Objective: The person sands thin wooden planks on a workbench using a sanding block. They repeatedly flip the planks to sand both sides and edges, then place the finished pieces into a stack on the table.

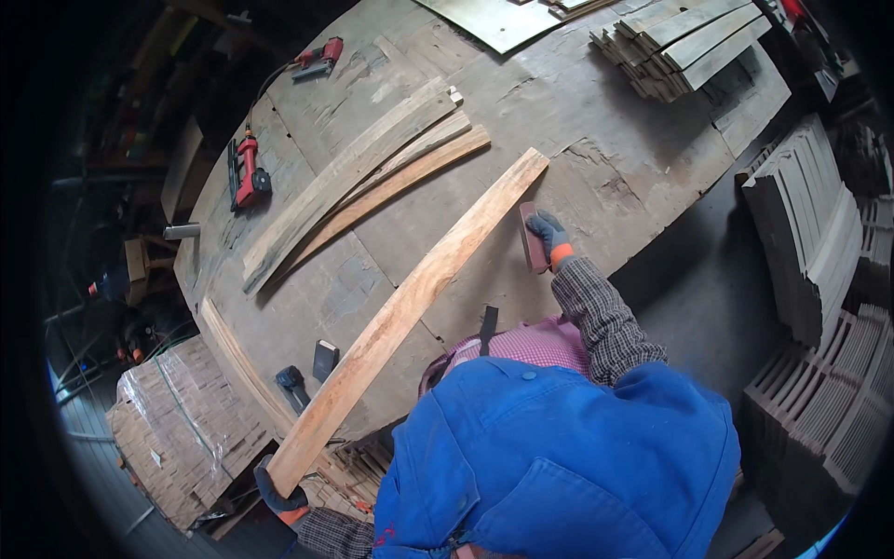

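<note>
A long wooden plank [410, 303] lies slantwise over the worktable, its near-left end jutting past the table's edge. My left hand [274, 492], in a dark glove with an orange cuff, is closed around that end. To the right of the plank's far part, my right hand [548, 229], gloved alike, grips a reddish-brown sanding block [533, 244]. The block stands close beside the plank, and whether they touch is hard to tell. Its underside is hidden.
Several bowed boards [358, 182] lie on the worktable [559, 102] beyond the plank. Two red nail guns [248, 172] rest at its far left. A dark box [325, 360] sits near the plank. Stacked slats [684, 47] occupy the far right; wood stacks [810, 224] stand beyond the right edge.
</note>
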